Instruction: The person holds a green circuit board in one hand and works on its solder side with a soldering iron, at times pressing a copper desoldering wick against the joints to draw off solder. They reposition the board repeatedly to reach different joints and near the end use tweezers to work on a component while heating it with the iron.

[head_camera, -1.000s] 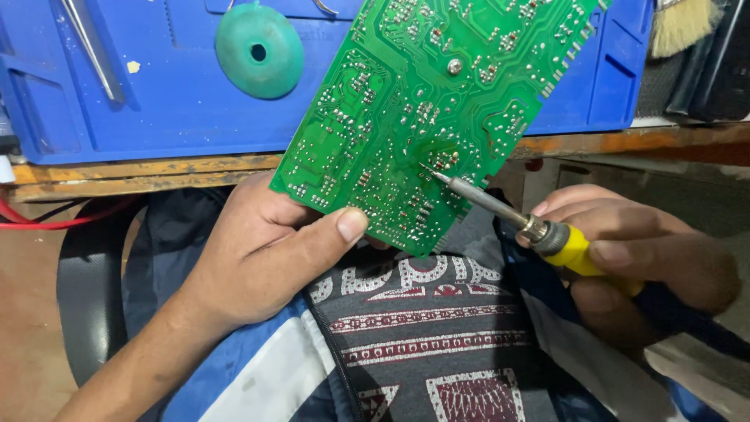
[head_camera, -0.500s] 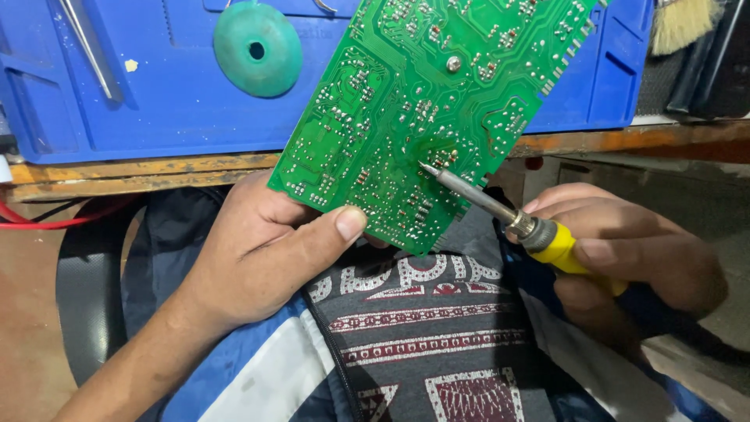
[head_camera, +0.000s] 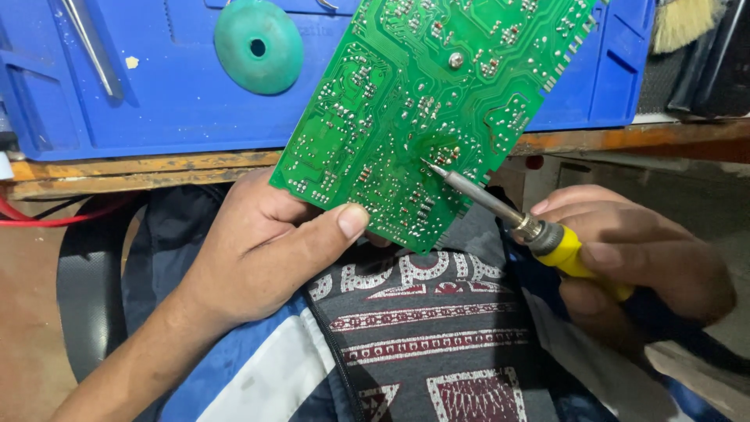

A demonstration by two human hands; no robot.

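Left hand, lower-left centre of frame, pinches the green circuit board at its lower edge: thumb pressed on the solder side, fingers hidden behind. Board runs tilted from frame centre up to top right, solder joints facing the camera. Right hand, right-centre, fingers curled tight round the yellow handle of a soldering iron; metal tip points up-left & touches the board near its middle. Behind, a blue tray sits on the wooden worktop across the top. On the tray: teal round disc w/ centre hole, upper left-centre, & a metal tool far upper left. Red wire at left edge. Patterned clothing fills the bottom.
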